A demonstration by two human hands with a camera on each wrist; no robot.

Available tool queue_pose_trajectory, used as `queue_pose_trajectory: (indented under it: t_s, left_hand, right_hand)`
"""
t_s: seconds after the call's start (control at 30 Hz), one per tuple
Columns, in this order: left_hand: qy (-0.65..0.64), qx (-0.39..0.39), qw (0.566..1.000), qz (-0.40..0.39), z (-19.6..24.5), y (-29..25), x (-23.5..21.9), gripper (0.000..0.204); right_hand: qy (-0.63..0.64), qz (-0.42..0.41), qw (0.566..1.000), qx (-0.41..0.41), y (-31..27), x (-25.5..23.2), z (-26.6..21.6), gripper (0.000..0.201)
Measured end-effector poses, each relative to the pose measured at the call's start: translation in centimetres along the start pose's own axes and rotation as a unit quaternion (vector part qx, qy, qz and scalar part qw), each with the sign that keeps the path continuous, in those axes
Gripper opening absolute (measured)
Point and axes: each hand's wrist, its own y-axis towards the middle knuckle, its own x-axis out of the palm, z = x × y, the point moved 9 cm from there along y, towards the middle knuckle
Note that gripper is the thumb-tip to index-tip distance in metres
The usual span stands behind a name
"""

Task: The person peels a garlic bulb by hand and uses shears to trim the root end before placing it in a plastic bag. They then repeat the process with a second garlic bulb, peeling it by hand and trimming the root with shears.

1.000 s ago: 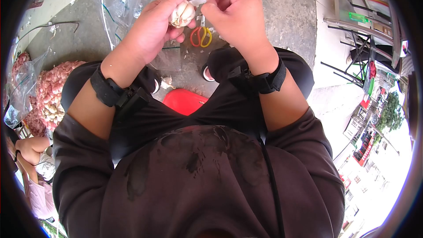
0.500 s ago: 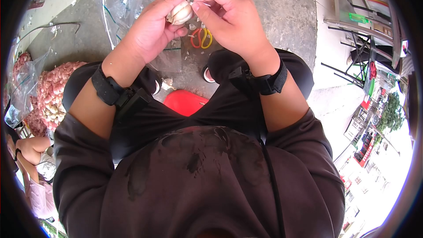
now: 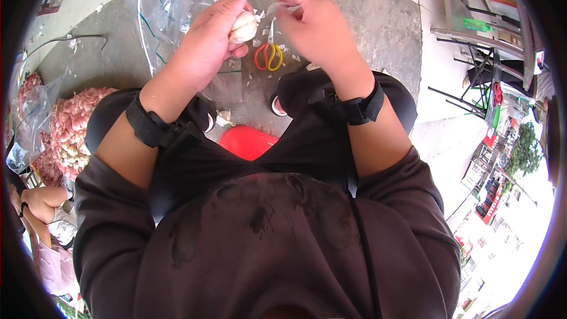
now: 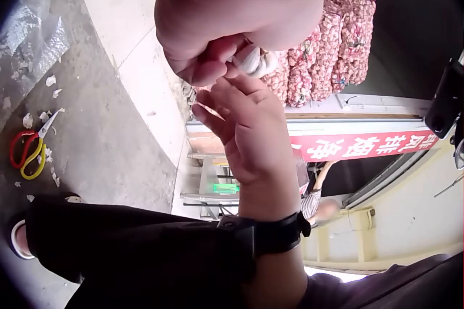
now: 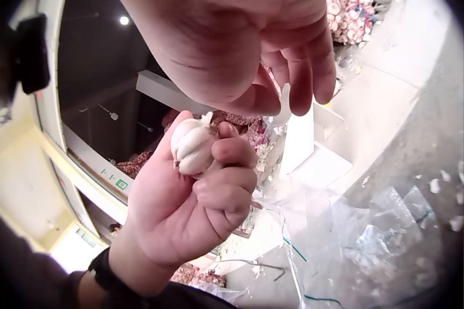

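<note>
A whitish garlic bulb [image 3: 243, 28] is held by the left hand [image 3: 207, 38], whose thumb and fingers wrap its side. In the right wrist view the bulb [image 5: 193, 147] shows smooth pale cloves and a ragged tip beside the left fingers. The right hand [image 3: 319, 26] is a little apart from it, fingers loosely bent with a gap before the thumb. A blurred, translucent scrap of garlic skin [image 3: 274, 9] shows at its fingertips. Below the hands, scissors [image 3: 269, 57] with red and yellow handles lie on the concrete floor.
A clear plastic bag [image 3: 162, 6] spreads on the floor at upper left. Net sacks of garlic [image 3: 74, 121] stand at left. A red plastic object [image 3: 248, 142] shows between the legs, with a loose garlic bulb [image 3: 224, 117] near it. Another person [image 3: 47, 224] sits at far left.
The right hand picked at the bulb with a strip of skin, then moved off to the right. The left hand keeps hold of the bulb, which now looks smoother.
</note>
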Motion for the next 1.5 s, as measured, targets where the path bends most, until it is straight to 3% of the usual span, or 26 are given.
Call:
queue_pose_trajectory:
  t_s: [0.07, 0.1, 0.13, 0.3, 0.43, 0.5, 0.6, 0.7, 0.83, 0.87, 0.93, 1.0, 1.1, 1.13, 1.23, 1.37, 1.4, 1.43, 1.5]
  left_hand:
    - [0.034, 0.008, 0.999, -0.001, -0.4, -0.1, 0.4, 0.041]
    - [0.053, 0.021, 0.998, -0.002, -0.2, 0.0, 0.7, 0.044]
    - [0.035, 0.009, 0.999, 0.012, -0.7, 0.0, 0.6, 0.050]
    - [-0.024, 0.053, 0.998, -0.015, 0.7, 0.0, 1.4, 0.040]
    - [0.086, 0.068, 0.992, -0.067, 0.5, 0.3, 1.1, 0.037]
    - [0.063, 0.043, 0.997, -0.024, 0.1, 0.1, 0.8, 0.037]
    - [0.017, 0.069, 0.997, 0.021, -0.4, 0.1, 0.2, 0.038]
    - [0.028, 0.142, 0.989, 0.033, -0.1, 0.1, -0.2, 0.042]
    - [0.053, 0.166, 0.984, 0.036, 0.2, 0.7, -0.2, 0.045]
    - [0.055, 0.175, 0.983, 0.028, 0.2, 1.2, -0.3, 0.045]
    - [0.037, 0.105, 0.994, -0.013, 0.7, 0.6, 0.4, 0.045]
    - [0.026, 0.128, 0.991, -0.028, 1.4, 0.5, 1.0, 0.044]
    - [0.009, 0.120, 0.993, 0.008, 1.5, 0.1, 0.2, 0.043]
    - [0.013, 0.126, 0.992, 0.013, 1.5, 0.1, 0.0, 0.043]
    - [0.004, 0.137, 0.990, 0.036, 1.4, 0.3, -0.6, 0.046]
    - [-0.027, 0.084, 0.994, 0.058, 1.0, -0.3, -0.8, 0.048]
    - [-0.054, 0.093, 0.994, 0.028, 1.1, -0.4, -0.2, 0.045]
    - [-0.080, 0.105, 0.991, -0.002, 1.6, -0.3, 0.2, 0.043]
    - [0.003, 0.170, 0.985, -0.006, 3.6, -1.1, 1.9, 0.035]
  right_hand:
    - [-0.004, -0.020, 0.998, -0.056, -0.4, 1.2, -1.0, 0.040]
    - [0.018, -0.018, 0.996, -0.081, -0.3, 1.0, -2.1, 0.037]
    - [0.052, -0.021, 0.996, -0.068, 0.0, 0.9, -2.5, 0.034]
    - [0.149, -0.036, 0.988, -0.034, 0.1, 1.2, -3.1, 0.030]
    - [0.114, -0.055, 0.991, -0.034, -0.6, 2.3, -3.8, 0.037]
    - [0.109, -0.044, 0.993, -0.022, -0.7, 3.4, -2.9, 0.038]
    - [0.107, -0.016, 0.994, -0.020, -1.1, 4.3, -2.9, 0.038]
    - [0.086, -0.015, 0.996, -0.026, -1.6, 4.7, -3.6, 0.038]
    - [0.068, -0.033, 0.995, -0.068, -1.3, 4.7, -4.0, 0.040]
    - [0.104, -0.041, 0.992, -0.053, -1.2, 4.7, -3.9, 0.040]
    - [0.154, -0.063, 0.986, -0.013, -0.8, 4.6, -3.7, 0.040]
    - [0.180, -0.088, 0.979, 0.039, -0.9, 4.5, -3.2, 0.039]
    - [0.149, -0.039, 0.988, -0.018, -1.2, 4.1, -4.0, 0.038]
    - [0.170, -0.026, 0.985, 0.003, -1.4, 4.3, -4.1, 0.038]
    - [0.144, -0.020, 0.989, -0.035, -1.1, 4.4, -4.9, 0.037]
    - [0.176, -0.047, 0.983, -0.003, -1.1, 4.2, -5.1, 0.036]
    - [0.171, -0.046, 0.984, 0.002, -1.2, 4.2, -4.4, 0.035]
    - [0.116, 0.008, 0.992, -0.047, -1.1, 2.9, -5.5, 0.035]
    - [0.128, 0.040, 0.991, -0.026, -0.9, 2.2, -3.9, 0.035]
